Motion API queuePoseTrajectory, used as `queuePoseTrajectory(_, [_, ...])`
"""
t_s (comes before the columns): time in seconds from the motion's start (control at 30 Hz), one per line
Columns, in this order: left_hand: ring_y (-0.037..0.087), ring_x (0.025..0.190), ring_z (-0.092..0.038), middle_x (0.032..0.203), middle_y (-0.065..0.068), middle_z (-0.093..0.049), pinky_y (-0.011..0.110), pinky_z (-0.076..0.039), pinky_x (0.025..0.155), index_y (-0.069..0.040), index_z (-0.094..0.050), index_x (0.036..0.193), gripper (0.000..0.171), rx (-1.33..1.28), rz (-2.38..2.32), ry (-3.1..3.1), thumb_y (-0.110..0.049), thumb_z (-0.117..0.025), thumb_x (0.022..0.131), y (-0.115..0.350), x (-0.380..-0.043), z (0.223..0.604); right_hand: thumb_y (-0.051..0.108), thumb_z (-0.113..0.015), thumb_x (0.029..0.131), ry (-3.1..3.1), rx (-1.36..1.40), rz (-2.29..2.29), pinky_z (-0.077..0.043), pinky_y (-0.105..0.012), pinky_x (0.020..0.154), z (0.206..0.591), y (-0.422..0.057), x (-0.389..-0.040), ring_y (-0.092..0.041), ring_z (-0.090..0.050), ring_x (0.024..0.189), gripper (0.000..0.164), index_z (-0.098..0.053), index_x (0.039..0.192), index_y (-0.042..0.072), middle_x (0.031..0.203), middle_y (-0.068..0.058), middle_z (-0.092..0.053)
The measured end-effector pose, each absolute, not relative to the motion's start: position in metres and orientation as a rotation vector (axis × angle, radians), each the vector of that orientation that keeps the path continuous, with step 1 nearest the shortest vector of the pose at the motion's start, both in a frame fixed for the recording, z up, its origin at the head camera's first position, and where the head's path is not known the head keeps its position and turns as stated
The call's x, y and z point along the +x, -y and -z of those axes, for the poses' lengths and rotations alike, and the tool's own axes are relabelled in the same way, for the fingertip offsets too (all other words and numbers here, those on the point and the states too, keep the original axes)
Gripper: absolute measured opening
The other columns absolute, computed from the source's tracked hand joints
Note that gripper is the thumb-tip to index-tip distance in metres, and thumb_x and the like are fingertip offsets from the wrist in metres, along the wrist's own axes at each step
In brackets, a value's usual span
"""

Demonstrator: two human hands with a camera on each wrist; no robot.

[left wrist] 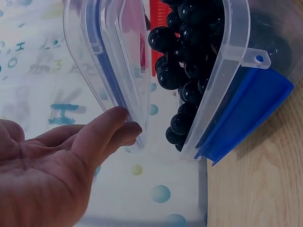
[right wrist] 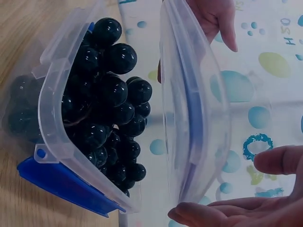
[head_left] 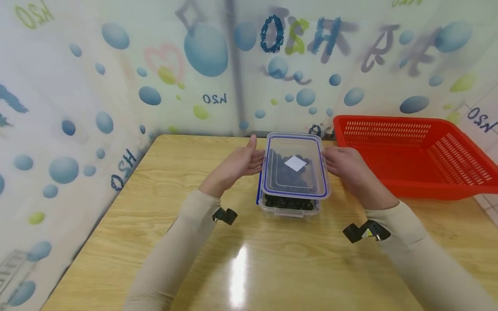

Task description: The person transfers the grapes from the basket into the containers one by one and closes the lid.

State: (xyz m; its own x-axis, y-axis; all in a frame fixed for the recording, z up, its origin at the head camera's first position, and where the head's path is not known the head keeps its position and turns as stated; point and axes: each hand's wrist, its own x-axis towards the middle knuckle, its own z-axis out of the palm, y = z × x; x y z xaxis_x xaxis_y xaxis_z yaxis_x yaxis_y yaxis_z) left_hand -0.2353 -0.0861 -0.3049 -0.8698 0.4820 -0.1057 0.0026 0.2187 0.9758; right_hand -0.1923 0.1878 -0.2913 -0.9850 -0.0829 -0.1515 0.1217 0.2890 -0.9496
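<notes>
A clear plastic lid (head_left: 285, 142) with a blue seal and a white square label hangs tilted above a clear food container (head_left: 289, 212). Glossy black grapes (left wrist: 173, 75) of mixed sizes fill the container and heap over its rim. A blue side latch (left wrist: 251, 113) folds outward, and another blue latch (right wrist: 71, 187) stands out opposite. My left hand (head_left: 244, 160) touches the lid's left edge with nearly straight fingers, thumb raised and apart. Against the right edge rest the fingertips of my right hand (head_left: 348, 166), its thumb off the lid. Between them the two hands carry the lid.
A red perforated basket (head_left: 420, 190) stands to the right of the container on the wooden table (head_left: 175, 172). Behind the table and at the left hangs a patterned sheet (head_left: 210, 116) with blue and green dots.
</notes>
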Motion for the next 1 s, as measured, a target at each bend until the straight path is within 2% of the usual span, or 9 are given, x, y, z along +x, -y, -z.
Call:
queuePoseTrajectory(0.27, [0.027, 0.130, -0.048, 0.148, 0.021, -0.039, 0.028, -0.048, 0.097, 0.011, -0.036, 0.144, 0.078, 0.450, -1.722, -2.100, -0.053, -0.017, 0.105, 0.087, -0.234, 0.305, 0.029, -0.039, 0.107, -2.380, 0.039, 1.778, -0.034, -0.043, 0.110, 0.291, -0.186, -0.194, -0.035, -0.039, 0.137, 0.054, -0.038, 0.145, -0.009, 0.149, -0.021, -0.040])
queuePoseTrajectory(0.43, [0.026, 0.130, -0.048, 0.149, 0.020, -0.039, 0.028, -0.047, 0.098, 0.010, -0.035, 0.145, 0.076, 0.430, -1.722, -2.094, -0.053, -0.018, 0.106, 0.087, -0.233, 0.306, 0.027, -0.039, 0.106, -2.375, 0.057, 1.785, -0.035, -0.041, 0.109, 0.288, -0.186, -0.195, -0.034, -0.040, 0.135, 0.047, -0.051, 0.129, -0.012, 0.143, -0.021, -0.044])
queuePoseTrajectory(0.53, [0.026, 0.131, -0.047, 0.150, 0.019, -0.038, 0.029, -0.047, 0.099, 0.009, -0.035, 0.146, 0.077, 0.436, -1.718, -2.115, -0.054, -0.017, 0.105, 0.086, -0.233, 0.307, 0.026, -0.039, 0.105, -2.356, 0.084, 1.793, -0.037, -0.038, 0.108, 0.287, -0.188, -0.197, -0.033, -0.044, 0.131, 0.046, -0.052, 0.126, -0.013, 0.139, -0.021, -0.046])
queuePoseTrajectory(0.83, [0.022, 0.136, -0.040, 0.154, 0.016, -0.032, 0.026, -0.042, 0.103, 0.007, -0.031, 0.148, 0.076, 0.567, -1.775, -2.221, -0.054, -0.020, 0.105, 0.076, -0.229, 0.307, 0.031, -0.039, 0.105, -2.392, 0.134, 1.780, -0.038, -0.037, 0.107, 0.280, -0.191, -0.202, -0.032, -0.049, 0.128, 0.050, -0.050, 0.140, -0.004, 0.140, -0.019, -0.051])
queuePoseTrajectory(1.0, [0.016, 0.134, -0.043, 0.152, 0.011, -0.037, 0.022, -0.040, 0.103, 0.004, -0.038, 0.147, 0.075, 0.596, -1.784, -2.333, -0.056, -0.023, 0.104, 0.070, -0.224, 0.305, 0.032, -0.041, 0.106, -2.392, 0.114, 1.794, -0.038, -0.039, 0.108, 0.274, -0.192, -0.204, -0.031, -0.047, 0.125, 0.051, -0.048, 0.142, -0.002, 0.139, -0.017, -0.049])
